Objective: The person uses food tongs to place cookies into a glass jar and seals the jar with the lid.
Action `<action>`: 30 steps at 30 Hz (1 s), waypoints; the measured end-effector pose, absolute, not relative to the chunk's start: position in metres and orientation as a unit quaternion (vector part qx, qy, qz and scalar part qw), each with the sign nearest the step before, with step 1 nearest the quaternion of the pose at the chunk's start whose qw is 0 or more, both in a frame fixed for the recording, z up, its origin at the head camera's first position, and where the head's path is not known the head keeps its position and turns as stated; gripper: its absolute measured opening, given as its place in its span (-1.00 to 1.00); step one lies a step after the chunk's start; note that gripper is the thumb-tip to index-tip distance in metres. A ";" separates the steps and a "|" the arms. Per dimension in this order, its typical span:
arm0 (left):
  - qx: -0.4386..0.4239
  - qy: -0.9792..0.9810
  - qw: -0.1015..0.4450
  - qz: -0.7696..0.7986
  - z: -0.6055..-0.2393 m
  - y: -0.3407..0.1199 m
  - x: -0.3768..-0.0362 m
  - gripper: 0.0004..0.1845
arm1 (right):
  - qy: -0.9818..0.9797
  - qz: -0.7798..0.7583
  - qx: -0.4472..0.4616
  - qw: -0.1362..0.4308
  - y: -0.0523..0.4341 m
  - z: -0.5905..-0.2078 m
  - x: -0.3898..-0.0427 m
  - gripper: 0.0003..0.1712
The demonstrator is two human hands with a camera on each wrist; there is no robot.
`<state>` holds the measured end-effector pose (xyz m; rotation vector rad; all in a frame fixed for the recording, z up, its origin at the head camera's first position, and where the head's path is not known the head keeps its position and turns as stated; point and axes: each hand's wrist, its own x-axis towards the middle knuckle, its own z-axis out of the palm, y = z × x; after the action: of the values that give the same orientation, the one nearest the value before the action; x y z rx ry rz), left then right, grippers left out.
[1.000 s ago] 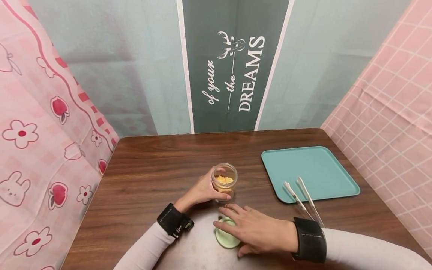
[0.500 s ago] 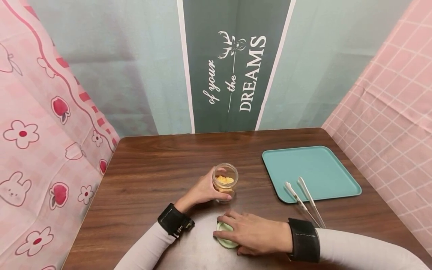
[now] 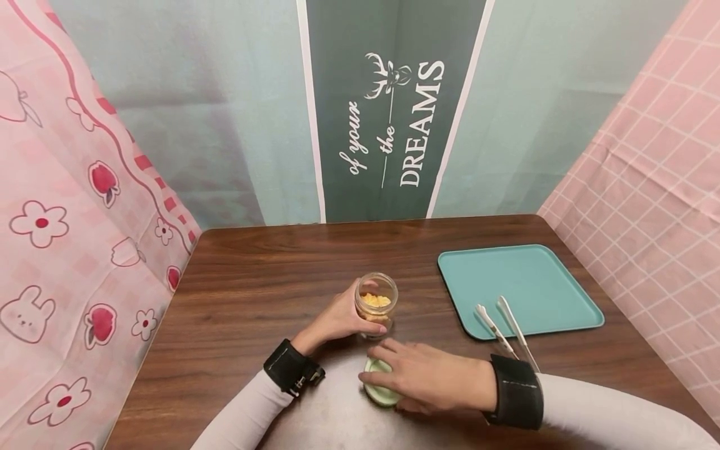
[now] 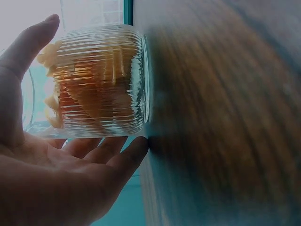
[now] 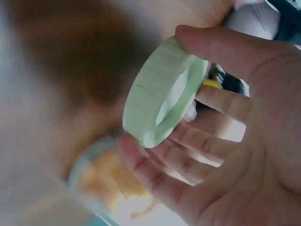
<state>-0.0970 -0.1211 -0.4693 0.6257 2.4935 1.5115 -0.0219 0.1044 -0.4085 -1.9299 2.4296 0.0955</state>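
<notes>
A ribbed glass jar (image 4: 101,82) with yellow-orange food pieces (image 3: 375,301) inside stands uncovered on the table near the middle. My left hand (image 3: 340,315) grips it from the left side, thumb on the near side and fingers behind. In the right wrist view, a pale green round lid (image 5: 155,94) is pinched by its rim between the thumb and fingers of my right hand (image 3: 422,377). The lid (image 3: 380,381) is just in front of the jar, apart from it, and tilted. Part of its top is hidden under my fingers in the head view.
A teal tray (image 3: 534,281) lies at the right of the wooden table (image 3: 259,269). White-tipped tongs (image 3: 513,322) rest over its front edge, close behind my right wrist. Fabric curtains (image 3: 225,125) stand along the back and both sides.
My right hand has closed its fingers round the lid, which lay on the table, and has picked it up and shifted it slightly toward the jar. The left hand and jar keep their place.
</notes>
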 end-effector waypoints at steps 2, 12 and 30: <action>0.214 0.832 0.078 0.505 -0.469 -0.121 -0.098 -0.08 | 0.785 0.024 -0.620 0.006 0.105 -0.395 -0.025 -0.13; 0.240 0.835 0.064 0.491 -0.469 -0.123 -0.101 -0.11 | 0.797 0.019 -0.600 -0.069 0.113 -0.338 -0.047 -0.08; 0.191 0.840 0.091 0.499 -0.467 -0.121 -0.097 0.05 | 0.834 -0.025 -0.552 -0.016 0.103 -0.321 -0.095 -0.17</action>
<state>-0.0965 -0.1209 -0.4675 0.5674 2.4974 1.4844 -0.0945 0.1035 -0.3206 -1.7499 2.6452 -0.0806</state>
